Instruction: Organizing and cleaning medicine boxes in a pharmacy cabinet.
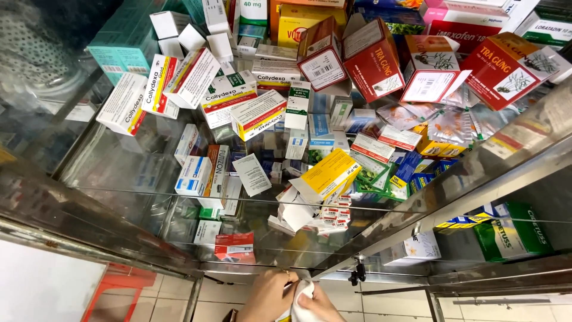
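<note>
Both hands sit at the six o'clock edge of the view, fingers curled and pinched around a white cloth (301, 298) bunched between them. The left hand (269, 295) closes on it from nine o'clock, a ring on one finger; the right hand (322, 307) cups it from four o'clock. The cloth touches the lower metal frame (381, 235) of a glass cabinet, just under the bottom pane.

From there outward, at twelve o'clock above the hands, a red box (234, 246) and a stack of small red-and-white boxes (335, 216) lie on a glass shelf (119, 194). A yellow box (328, 174) leans tilted over that stack. Further up, white-and-red boxes (238, 101) and large red cartons (372, 59) are heaped loosely.

The risk, as I judge it: a hard push on the frame could jolt the shelves, and the leaning yellow box or loose heaps might slide. The cloth could also snag on the black catch (357, 274) at two o'clock from the hands.
</note>
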